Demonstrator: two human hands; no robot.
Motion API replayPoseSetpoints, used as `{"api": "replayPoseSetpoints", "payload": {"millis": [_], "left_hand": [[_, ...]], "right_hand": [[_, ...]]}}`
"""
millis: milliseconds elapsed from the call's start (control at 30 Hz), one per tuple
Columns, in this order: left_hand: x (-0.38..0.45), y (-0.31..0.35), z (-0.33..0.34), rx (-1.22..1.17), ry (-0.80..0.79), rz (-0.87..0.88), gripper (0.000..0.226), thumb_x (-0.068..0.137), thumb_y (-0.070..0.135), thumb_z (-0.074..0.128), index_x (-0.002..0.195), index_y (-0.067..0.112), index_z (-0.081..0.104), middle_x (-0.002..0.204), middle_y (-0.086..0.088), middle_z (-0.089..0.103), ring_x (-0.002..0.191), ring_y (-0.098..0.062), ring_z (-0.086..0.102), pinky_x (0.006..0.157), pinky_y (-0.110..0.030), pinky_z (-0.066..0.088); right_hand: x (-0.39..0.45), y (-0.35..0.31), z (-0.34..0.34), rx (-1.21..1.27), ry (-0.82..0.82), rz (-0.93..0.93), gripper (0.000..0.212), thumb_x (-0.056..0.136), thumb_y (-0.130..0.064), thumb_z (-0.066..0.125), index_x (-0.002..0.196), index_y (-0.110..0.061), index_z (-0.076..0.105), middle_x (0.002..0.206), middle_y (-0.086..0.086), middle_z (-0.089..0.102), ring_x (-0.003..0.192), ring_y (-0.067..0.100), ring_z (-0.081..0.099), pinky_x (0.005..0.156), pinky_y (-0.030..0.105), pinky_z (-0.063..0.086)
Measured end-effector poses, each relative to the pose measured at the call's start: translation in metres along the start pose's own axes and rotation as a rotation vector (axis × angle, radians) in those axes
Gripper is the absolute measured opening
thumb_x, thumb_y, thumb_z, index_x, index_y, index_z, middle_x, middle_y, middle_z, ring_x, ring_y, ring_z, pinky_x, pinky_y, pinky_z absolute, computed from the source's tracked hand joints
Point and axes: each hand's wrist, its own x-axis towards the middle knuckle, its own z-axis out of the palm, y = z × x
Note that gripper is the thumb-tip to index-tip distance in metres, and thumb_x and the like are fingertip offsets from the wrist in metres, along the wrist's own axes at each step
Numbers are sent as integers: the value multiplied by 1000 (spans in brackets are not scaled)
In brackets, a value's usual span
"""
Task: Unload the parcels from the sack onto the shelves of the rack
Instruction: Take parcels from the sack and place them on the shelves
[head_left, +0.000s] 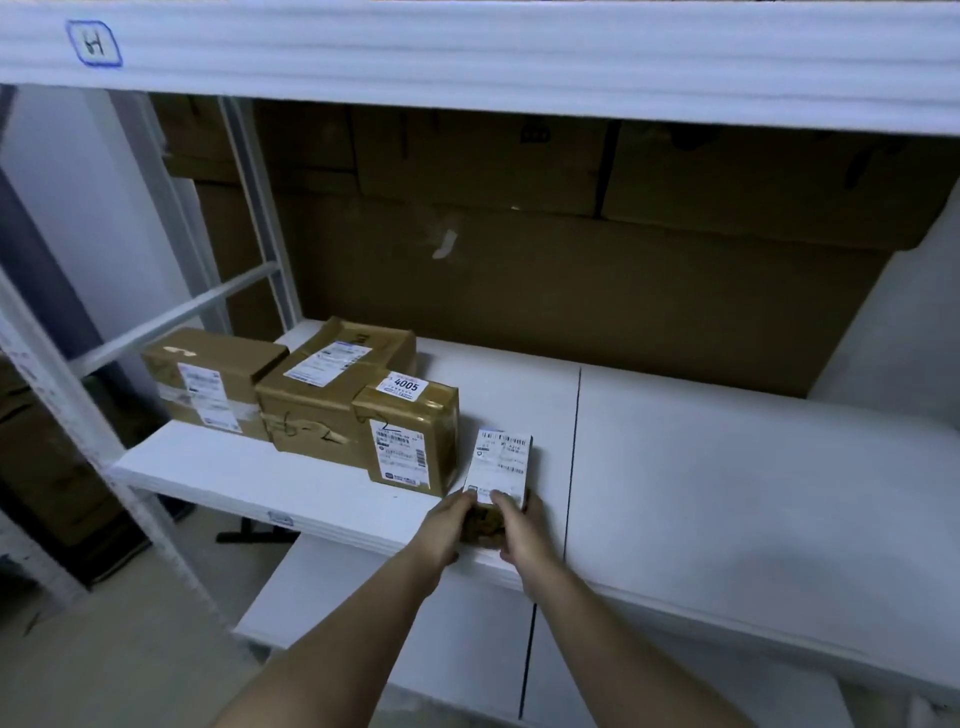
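Gripping slim labelled cardboard parcel (497, 470), both hands.

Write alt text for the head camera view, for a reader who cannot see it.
Both hands, left hand and right hand, hold a small brown parcel with a white label on a white rack shelf, right of three brown taped cardboard boxes in a row.

Large flattened cardboard sheets (571, 270) fill the dim centre of the frame, standing as a backdrop. A pale wall (93, 197) shows at the left, and a grey floor (104, 649) spreads across the lower left, with dark boxes (47, 467) at the left edge.
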Motion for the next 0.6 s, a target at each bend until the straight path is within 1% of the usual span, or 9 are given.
{"api": "replayPoseSetpoints", "payload": {"millis": [67,100,167,233,267,400,467,533,600], "left_hand": [[10,0,-5,-9,-20,-9,25,101,38,38,119,28,53,114,2,57,102,-13,52,84,-31,37],[13,0,-7,-16,-33,-6,24,101,37,38,117,28,53,111,4,58,102,-12,52,86,-30,35],[20,1,-9,-33,-58,-16,18,101,38,40,110,30,53,101,9,59,93,-8,53,87,-29,35],[26,1,-11,-38,-73,-41,17,100,39,41,107,29,53,99,8,58,96,-11,53,86,-30,38],[29,-1,-13,-31,-76,-49,18,99,39,42,106,28,54,100,6,58,97,-14,53,85,-30,39],[39,-5,-22,27,-75,-89,22,99,37,44,107,19,54,103,-4,57,96,-20,53,79,-29,44],[43,-7,-27,60,-77,-112,16,98,28,43,100,17,54,92,-5,54,86,-20,50,72,-27,43],[47,-6,-32,78,-81,-118,11,97,21,43,93,19,53,80,-3,49,74,-17,46,64,-24,39],[49,-4,-36,102,-88,-118,12,97,17,43,91,22,53,78,-2,48,70,-16,43,60,-23,36]], "right_hand": [[8,-1,7,9,20,-37,62,55,-58,59,114,-38,58,109,-9,69,97,18,67,92,48,52],[10,-2,11,14,44,-44,63,57,-56,60,116,-35,57,110,-7,68,98,19,66,92,48,52],[17,-4,18,34,106,-52,58,67,-46,60,121,-27,56,115,1,66,100,22,65,91,47,52],[23,-7,24,38,157,-74,48,80,-33,61,126,-18,56,119,8,63,104,26,63,93,45,52],[27,-7,27,30,179,-77,46,84,-30,60,127,-16,55,121,9,63,106,27,62,94,45,51],[39,-10,33,16,210,-64,44,89,-30,59,130,-16,55,123,9,62,110,28,60,97,46,49],[42,-12,36,11,234,-63,42,89,-30,60,128,-14,56,122,11,63,110,29,60,96,46,49],[48,-13,39,15,246,-62,40,90,-29,60,126,-13,56,119,12,64,109,30,61,95,47,50],[51,-15,42,10,251,-52,43,88,-33,60,127,-15,55,120,12,63,109,31,60,95,48,50]]}}
